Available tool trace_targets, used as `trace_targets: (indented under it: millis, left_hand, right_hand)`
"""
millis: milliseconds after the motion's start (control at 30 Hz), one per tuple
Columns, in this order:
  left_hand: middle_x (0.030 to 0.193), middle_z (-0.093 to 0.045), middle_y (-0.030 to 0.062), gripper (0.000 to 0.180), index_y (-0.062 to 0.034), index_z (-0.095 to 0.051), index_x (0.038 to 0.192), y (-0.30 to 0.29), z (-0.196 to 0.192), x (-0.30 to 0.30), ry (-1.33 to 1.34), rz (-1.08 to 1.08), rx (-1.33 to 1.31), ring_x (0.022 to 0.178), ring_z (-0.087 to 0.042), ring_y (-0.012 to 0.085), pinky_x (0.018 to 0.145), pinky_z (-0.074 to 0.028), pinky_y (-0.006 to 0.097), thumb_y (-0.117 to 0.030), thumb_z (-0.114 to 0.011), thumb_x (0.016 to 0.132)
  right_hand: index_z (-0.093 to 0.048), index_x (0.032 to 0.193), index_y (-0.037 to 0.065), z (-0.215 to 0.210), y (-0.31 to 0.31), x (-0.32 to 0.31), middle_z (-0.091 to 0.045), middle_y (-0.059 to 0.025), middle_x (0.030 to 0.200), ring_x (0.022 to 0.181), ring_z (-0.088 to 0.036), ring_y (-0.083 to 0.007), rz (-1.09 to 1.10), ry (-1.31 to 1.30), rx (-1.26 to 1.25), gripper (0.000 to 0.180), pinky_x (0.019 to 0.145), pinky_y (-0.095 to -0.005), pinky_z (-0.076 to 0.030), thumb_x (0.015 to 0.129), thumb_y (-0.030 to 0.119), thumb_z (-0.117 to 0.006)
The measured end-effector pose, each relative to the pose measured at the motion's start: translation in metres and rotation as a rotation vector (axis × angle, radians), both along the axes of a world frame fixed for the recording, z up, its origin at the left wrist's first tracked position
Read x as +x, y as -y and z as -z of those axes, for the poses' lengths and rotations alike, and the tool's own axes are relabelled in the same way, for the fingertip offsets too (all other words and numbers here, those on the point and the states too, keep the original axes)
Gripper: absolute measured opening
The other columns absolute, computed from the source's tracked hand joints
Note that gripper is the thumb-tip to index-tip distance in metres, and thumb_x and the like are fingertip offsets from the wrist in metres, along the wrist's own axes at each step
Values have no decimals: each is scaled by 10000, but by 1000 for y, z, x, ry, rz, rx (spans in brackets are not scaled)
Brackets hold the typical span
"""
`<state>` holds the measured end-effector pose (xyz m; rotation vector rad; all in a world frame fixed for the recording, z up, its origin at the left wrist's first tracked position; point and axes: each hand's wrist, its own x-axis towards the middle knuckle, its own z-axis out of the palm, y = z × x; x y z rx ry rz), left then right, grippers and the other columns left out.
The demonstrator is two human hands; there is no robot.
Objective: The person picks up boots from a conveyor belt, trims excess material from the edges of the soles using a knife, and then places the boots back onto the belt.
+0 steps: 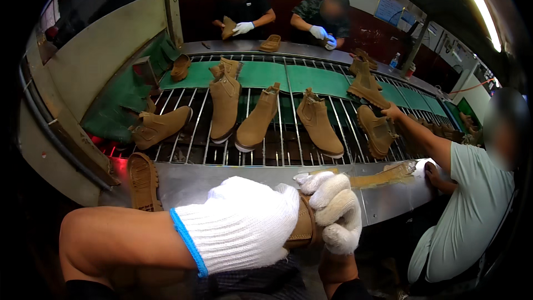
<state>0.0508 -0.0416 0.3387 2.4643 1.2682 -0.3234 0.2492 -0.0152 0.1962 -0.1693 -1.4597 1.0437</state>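
In front of me, low in the head view, a tan boot (302,225) with visible stitching is held between both hands; most of it is covered by the gloves. My left hand (244,216), in a white knit glove with a blue cuff, lies over its near left side, the fingers wrapped round it and mostly hidden. Curled fingers of my right hand (336,205), also gloved in white, grip the boot's right side. Beyond my left forearm a tan rubber sole (142,182) with deep treads leans on the metal ledge (183,180).
Several tan boots, such as one pointing toward me (258,119), lie on the conveyor of metal rods (284,150) with a green belt strip (266,72). At right, a co-worker's arm (427,133) reaches to a boot (366,86). Two gloved people work across the line.
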Motion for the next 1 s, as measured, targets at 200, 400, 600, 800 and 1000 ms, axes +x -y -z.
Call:
trace_targets:
  millis: [200, 400, 600, 800, 1000]
  left_hand:
    - [824, -747, 152, 696, 24, -542, 1194, 5, 2, -4, -54, 105, 62, 779, -777, 368, 679, -626, 467, -514, -829, 859]
    - [1138, -762, 162, 805, -13, -633, 1326, 30, 40, -50, 641, 85, 416, 1054, -759, 355, 951, -607, 450, -363, -984, 691]
    - [1233, -742, 182, 809, -39, -658, 1309, 36, 100, -49, 945, 216, 320, 1124, -751, 363, 975, -622, 442, -356, -1019, 658]
    - [1115, -762, 208, 597, -1, -704, 1135, 52, 103, -40, 1024, 278, 343, 995, -782, 354, 855, -647, 426, -279, -998, 696]
    - [1130, -730, 245, 623, 35, -680, 1140, 57, 109, -45, 988, 316, 236, 963, -749, 394, 815, -624, 418, -188, -973, 638]
  right_hand:
    - [-709, 916, 95, -64, 20, 24, -685, -94, 1034, 1069, -666, -303, 113, 602, 313, 214, 981, -461, -545, 734, 100, -821]
    - [-670, 1126, 26, -26, 46, 38, -644, -161, 1214, 1200, -628, -305, 355, 447, 78, 329, 1086, -446, -502, 829, 140, -754]
    - [-648, 1138, 49, 36, 92, 14, -611, -172, 1279, 1304, -571, -350, 214, 82, -51, 314, 1239, -593, -338, 885, 232, -682]
    - [-683, 1071, 83, 41, 112, 14, -649, -155, 1201, 1232, -618, -339, 347, 157, 23, 203, 1228, -627, -358, 954, 248, -659]
    - [-683, 1056, 91, 42, 126, 16, -651, -139, 1189, 1211, -629, -342, 482, 310, 125, 162, 1168, -612, -441, 940, 202, -659]
